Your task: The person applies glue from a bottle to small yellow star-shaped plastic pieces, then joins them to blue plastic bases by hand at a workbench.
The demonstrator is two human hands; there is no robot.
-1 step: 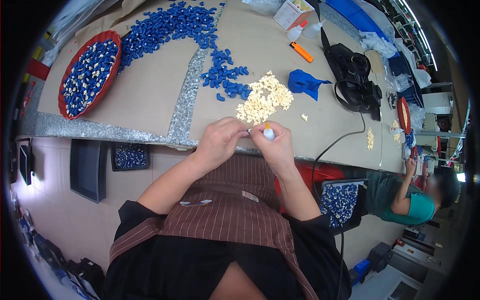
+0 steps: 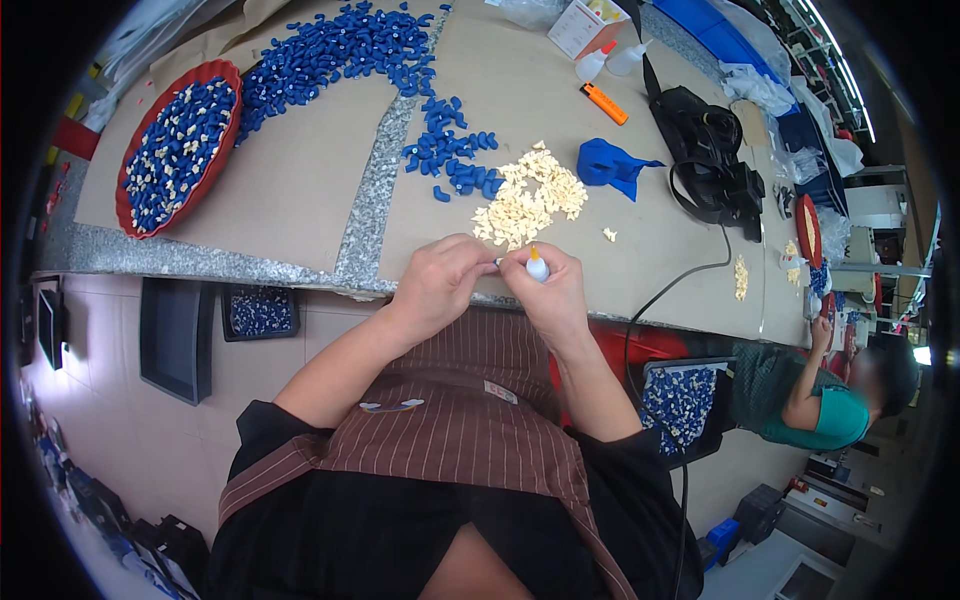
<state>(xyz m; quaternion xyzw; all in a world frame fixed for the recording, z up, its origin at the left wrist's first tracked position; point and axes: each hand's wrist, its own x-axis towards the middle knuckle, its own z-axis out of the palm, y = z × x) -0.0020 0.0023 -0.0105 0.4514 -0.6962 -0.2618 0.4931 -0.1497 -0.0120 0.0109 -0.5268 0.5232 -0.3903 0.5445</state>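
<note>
My left hand (image 2: 437, 282) is closed in a pinch at the table's front edge, its fingertips meeting those of my right hand (image 2: 552, 296). Between the fingertips shows a tiny pale piece; what else the left fingers hold is hidden. Tucked in the closed right hand is a small white squeeze bottle (image 2: 538, 268) with a yellow nozzle pointing up and away. Just beyond both hands lies a heap of small cream pieces (image 2: 520, 212). Several small curved blue pieces (image 2: 450, 150) are scattered behind it, trailing from a large blue pile (image 2: 340, 50).
At the far left, a red scalloped bowl (image 2: 236, 112) holds blue and cream pieces. To the right are a blue cloth-like piece (image 2: 605, 165), an orange utility knife (image 2: 604, 103), two white bottles (image 2: 591, 66) and a black bag (image 2: 700, 150). A cable (image 2: 660, 290) hangs over the edge. A co-worker (image 2: 830, 410) sits right.
</note>
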